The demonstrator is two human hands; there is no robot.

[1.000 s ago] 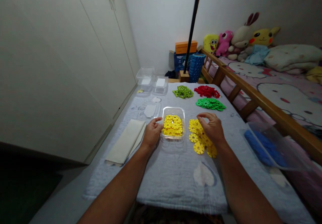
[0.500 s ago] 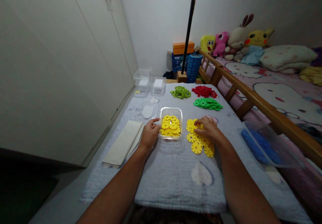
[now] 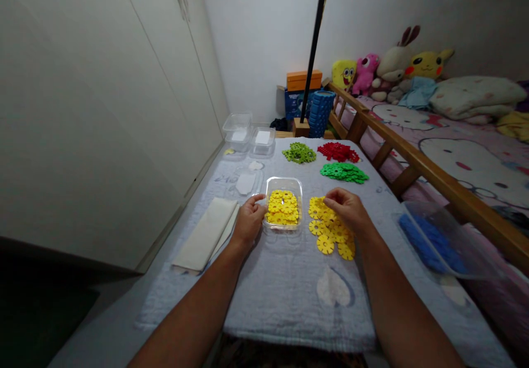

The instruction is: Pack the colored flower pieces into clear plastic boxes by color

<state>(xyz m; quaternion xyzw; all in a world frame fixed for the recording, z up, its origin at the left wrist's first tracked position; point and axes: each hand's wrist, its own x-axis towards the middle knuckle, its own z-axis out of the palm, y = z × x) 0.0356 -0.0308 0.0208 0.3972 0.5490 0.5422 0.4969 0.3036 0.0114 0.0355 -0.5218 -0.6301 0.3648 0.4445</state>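
Right hand's (image 3: 346,209) thumb and forefinger drawn together since half a second ago, then apart over yellow pieces (image 3: 325,244). Tips now meet at pile's far edge; cannot tell whether piece sits between. Pile lies toward four o'clock of clear tub (image 3: 283,180), near it; more yellow pieces inside tub. Left hand (image 3: 249,222) touches tub wall at nine o'clock, fingers bent; cannot tell whether pinching. Folded cloth (image 3: 205,236) at eight, red pieces (image 3: 338,151) at two.
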